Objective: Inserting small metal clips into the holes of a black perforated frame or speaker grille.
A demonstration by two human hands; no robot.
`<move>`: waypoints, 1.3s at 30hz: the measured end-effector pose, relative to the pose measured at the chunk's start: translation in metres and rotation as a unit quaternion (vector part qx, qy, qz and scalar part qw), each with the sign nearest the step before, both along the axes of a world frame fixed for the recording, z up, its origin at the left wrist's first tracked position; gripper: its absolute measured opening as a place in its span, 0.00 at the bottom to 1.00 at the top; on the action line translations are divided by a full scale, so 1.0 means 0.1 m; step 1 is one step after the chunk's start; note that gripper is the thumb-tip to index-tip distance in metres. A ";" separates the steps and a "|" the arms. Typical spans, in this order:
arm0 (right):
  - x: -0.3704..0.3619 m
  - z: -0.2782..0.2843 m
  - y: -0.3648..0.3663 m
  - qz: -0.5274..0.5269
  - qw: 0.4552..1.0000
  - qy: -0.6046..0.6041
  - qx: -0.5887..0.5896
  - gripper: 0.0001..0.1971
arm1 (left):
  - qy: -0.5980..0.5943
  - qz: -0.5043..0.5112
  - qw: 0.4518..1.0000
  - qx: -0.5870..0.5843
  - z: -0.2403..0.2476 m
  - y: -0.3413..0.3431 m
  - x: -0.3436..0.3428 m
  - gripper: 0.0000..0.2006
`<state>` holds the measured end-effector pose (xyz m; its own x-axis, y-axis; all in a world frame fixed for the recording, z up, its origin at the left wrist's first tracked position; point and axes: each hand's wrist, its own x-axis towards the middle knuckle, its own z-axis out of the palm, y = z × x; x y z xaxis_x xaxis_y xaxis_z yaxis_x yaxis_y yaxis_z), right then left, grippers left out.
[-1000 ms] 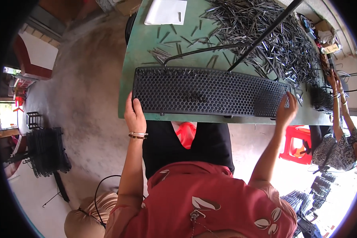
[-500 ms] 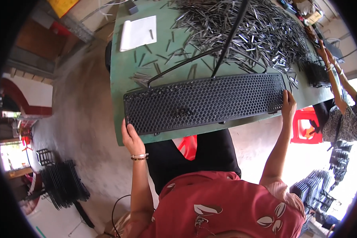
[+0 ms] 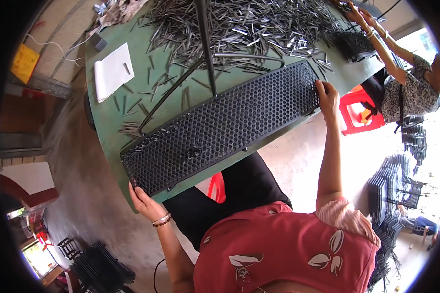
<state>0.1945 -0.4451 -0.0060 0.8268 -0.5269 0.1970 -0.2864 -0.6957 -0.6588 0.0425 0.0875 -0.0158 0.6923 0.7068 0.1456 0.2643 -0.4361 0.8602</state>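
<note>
Black perforated panel spans between both hands near the table's edge — right hand clamped on its right end, left hand closed on its near-left corner. Versus half a second back, table and panel slant more steeply in view, grips unchanged. Pale floor around; green tabletop bears a heap of dark strips — then a white notepad.

The upper edge crops the heap of thin, glossy dark strips and the long, straight black bar. The black, perforated rectangular panel obscures part of the green tabletop. Small dark clump on panel: indistinct.
</note>
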 end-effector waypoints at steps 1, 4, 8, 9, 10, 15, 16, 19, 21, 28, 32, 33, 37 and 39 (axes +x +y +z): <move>0.01 0.02 -0.04 0.001 1.000 0.001 0.002 0.22 | -0.008 -0.006 1.000 0.000 0.01 -0.05 0.02 0.20; 0.02 0.04 -0.30 0.006 1.000 -0.002 -0.001 0.22 | -0.022 -0.029 0.999 -0.004 0.01 -0.24 0.12 0.19; -0.02 0.14 -0.57 0.044 0.993 0.020 0.104 0.23 | -0.033 -0.060 0.998 -0.012 -0.01 -0.39 0.20 0.19; -0.02 0.07 -0.68 0.060 0.989 0.021 0.133 0.21 | -0.028 -0.067 0.997 -0.008 0.00 -0.39 0.20 0.19; -0.04 0.00 -0.76 0.057 0.989 0.024 0.137 0.21 | -0.022 -0.072 0.997 -0.005 0.02 -0.41 0.20 0.20; 0.02 -0.16 -0.78 0.110 0.951 -0.049 0.284 0.17 | -0.037 -0.064 0.996 -0.055 -0.04 -0.34 0.22 0.17; 0.05 -0.17 -0.83 0.116 0.951 -0.052 0.280 0.17 | -0.026 -0.051 0.997 -0.048 -0.02 -0.34 0.23 0.17; 0.04 -0.21 -0.93 0.101 0.894 -0.081 0.429 0.17 | -0.026 -0.065 0.996 -0.053 -0.06 -0.36 0.26 0.18; 0.04 -0.27 -1.01 0.083 0.894 -0.080 0.434 0.17 | -0.048 -0.082 0.992 -0.086 -0.06 -0.37 0.27 0.18; -0.48 -0.63 -0.68 -0.144 0.806 -0.319 0.478 0.16 | -0.093 -0.053 0.983 -0.147 -0.13 0.13 0.03 0.17; -1.62 -2.15 -0.86 0.014 0.861 -0.062 0.505 0.09 | -0.072 -0.036 0.996 -0.028 -0.22 0.32 0.12 0.16; -1.86 -2.29 -0.17 0.057 0.837 0.070 0.540 0.08 | -0.012 -0.011 0.997 0.078 -0.13 0.51 -0.02 0.16; -3.08 -3.41 0.38 0.088 0.742 0.373 0.550 0.11 | 0.030 -0.033 0.966 0.255 -0.16 0.44 0.30 0.17; -2.89 -3.57 0.51 0.108 0.742 0.372 0.547 0.11 | 0.032 -0.038 0.956 0.290 -0.17 0.53 0.32 0.16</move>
<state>-0.0945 -0.3943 -0.3626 0.5809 0.1250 -0.8043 -0.8135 0.0566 -0.5788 0.0740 0.1401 -0.0325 0.7584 0.4674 0.4543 0.2567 -0.8548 0.4510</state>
